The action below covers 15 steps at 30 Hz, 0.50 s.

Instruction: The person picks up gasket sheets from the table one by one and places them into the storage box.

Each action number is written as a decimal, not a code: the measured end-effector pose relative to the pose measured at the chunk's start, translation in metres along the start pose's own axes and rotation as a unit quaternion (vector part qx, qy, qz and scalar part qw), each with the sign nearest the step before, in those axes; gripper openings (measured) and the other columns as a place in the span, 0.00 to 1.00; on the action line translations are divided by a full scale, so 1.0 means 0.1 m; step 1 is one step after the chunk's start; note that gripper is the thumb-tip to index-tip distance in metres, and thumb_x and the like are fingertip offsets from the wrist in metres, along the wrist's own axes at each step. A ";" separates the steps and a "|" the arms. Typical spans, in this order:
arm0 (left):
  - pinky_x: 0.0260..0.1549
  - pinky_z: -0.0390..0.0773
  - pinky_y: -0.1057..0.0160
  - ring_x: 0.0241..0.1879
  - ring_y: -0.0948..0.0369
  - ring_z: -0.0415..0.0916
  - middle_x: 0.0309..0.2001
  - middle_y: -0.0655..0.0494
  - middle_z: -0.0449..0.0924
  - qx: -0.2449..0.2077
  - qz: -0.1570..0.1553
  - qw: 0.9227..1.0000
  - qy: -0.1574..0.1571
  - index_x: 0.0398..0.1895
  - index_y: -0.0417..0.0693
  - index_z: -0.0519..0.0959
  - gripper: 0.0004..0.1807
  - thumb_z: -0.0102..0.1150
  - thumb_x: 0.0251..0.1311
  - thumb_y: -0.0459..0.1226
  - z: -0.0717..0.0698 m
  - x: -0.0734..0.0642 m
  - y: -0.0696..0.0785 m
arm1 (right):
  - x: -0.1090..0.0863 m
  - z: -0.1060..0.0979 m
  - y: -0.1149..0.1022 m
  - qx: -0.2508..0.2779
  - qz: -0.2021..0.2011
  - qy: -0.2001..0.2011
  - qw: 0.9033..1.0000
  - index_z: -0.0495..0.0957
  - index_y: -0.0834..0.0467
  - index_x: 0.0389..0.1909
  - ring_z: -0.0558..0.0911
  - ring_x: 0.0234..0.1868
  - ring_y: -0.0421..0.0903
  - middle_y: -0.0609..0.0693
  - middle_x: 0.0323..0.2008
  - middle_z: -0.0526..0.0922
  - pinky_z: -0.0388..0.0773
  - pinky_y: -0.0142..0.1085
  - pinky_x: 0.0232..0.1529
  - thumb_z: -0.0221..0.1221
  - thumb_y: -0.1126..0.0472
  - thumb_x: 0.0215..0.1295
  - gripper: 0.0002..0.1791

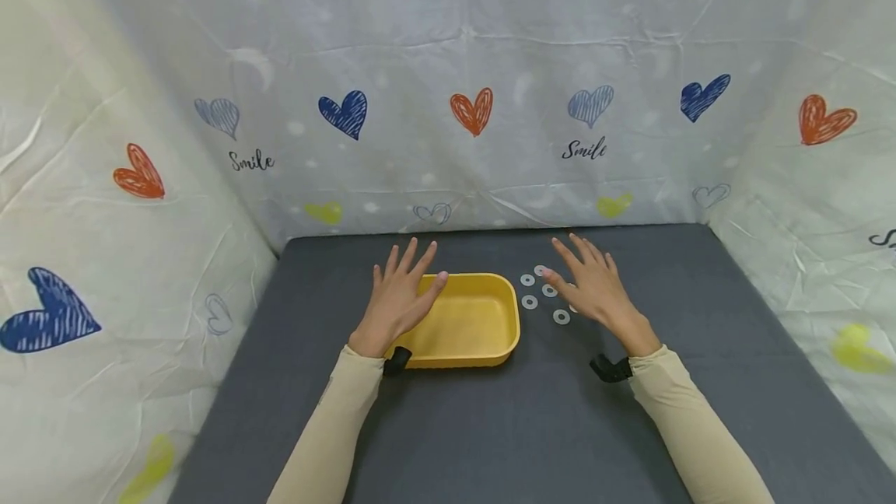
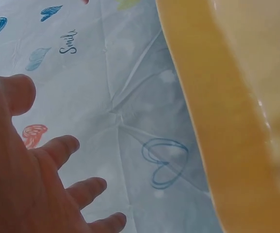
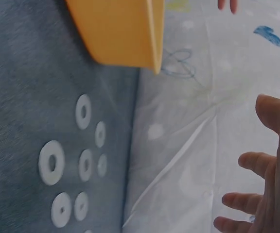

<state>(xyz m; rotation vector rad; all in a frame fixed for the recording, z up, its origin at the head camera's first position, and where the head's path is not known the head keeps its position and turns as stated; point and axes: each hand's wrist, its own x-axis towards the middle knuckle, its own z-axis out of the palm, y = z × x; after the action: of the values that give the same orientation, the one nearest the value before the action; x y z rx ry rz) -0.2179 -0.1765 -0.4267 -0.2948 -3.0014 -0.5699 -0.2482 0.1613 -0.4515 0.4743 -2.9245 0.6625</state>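
A yellow rectangular tray (image 1: 465, 325) stands on the dark grey table, its inside bare where it shows. Over its left end hovers my left hand (image 1: 399, 298), fingers spread and holding nothing; it hides that corner. To the right of the tray lie several flat pale washers (image 1: 561, 317), each with a hole in the middle. My right hand (image 1: 595, 282) is raised above and beside them, fingers spread, nothing in its grasp, covering part of the group. In the right wrist view the washers (image 3: 51, 162) lie apart from one another, close to the tray's side (image 3: 115, 34).
The dark grey table (image 1: 476, 442) reaches back to a pale cloth wall (image 1: 420, 45) printed with hearts and the word Smile. Similar cloth hangs at left and right. A black strap (image 1: 397, 362) is on the left wrist, another black strap (image 1: 610, 369) on the right.
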 end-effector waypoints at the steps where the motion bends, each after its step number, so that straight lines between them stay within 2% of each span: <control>1: 0.69 0.37 0.29 0.79 0.43 0.30 0.80 0.51 0.38 0.000 -0.003 1.000 0.000 0.78 0.69 0.46 0.37 0.34 0.70 0.66 0.01 -0.02 -0.01 | -0.01 0.01 0.02 0.000 0.002 0.001 1.000 0.53 0.47 0.77 0.48 0.78 0.63 0.59 0.78 0.49 0.42 0.68 0.71 0.49 0.37 0.71 0.39; 6: 0.67 0.46 0.27 0.78 0.39 0.37 0.80 0.47 0.39 0.002 -0.021 1.000 0.011 0.79 0.64 0.49 0.38 0.38 0.70 0.64 0.02 -0.08 -0.09 | -0.09 0.05 0.15 0.008 0.005 0.009 1.000 0.54 0.50 0.77 0.52 0.76 0.65 0.62 0.76 0.52 0.47 0.68 0.70 0.47 0.35 0.71 0.40; 11: 0.65 0.55 0.28 0.76 0.37 0.42 0.79 0.42 0.42 -0.005 -0.036 0.999 0.025 0.79 0.59 0.51 0.39 0.43 0.70 0.61 -0.01 -0.11 -0.17 | -0.14 0.08 0.31 0.011 0.004 0.032 0.999 0.56 0.52 0.76 0.58 0.73 0.68 0.65 0.74 0.55 0.55 0.67 0.68 0.48 0.39 0.73 0.37; 15: 0.60 0.64 0.29 0.76 0.37 0.44 0.78 0.40 0.44 -0.016 -0.051 0.998 0.028 0.79 0.57 0.50 0.37 0.42 0.72 0.59 -0.04 -0.17 -0.26 | -0.16 0.10 0.42 0.019 0.009 0.040 0.999 0.56 0.54 0.76 0.59 0.72 0.68 0.66 0.74 0.56 0.58 0.66 0.66 0.48 0.41 0.74 0.36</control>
<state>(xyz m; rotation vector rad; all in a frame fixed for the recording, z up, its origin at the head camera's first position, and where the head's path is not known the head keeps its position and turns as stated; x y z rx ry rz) -0.2062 -0.2049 -0.4345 -0.1261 -2.9683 -0.6244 -0.2470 0.1970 -0.4801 0.4154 -2.8504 0.7219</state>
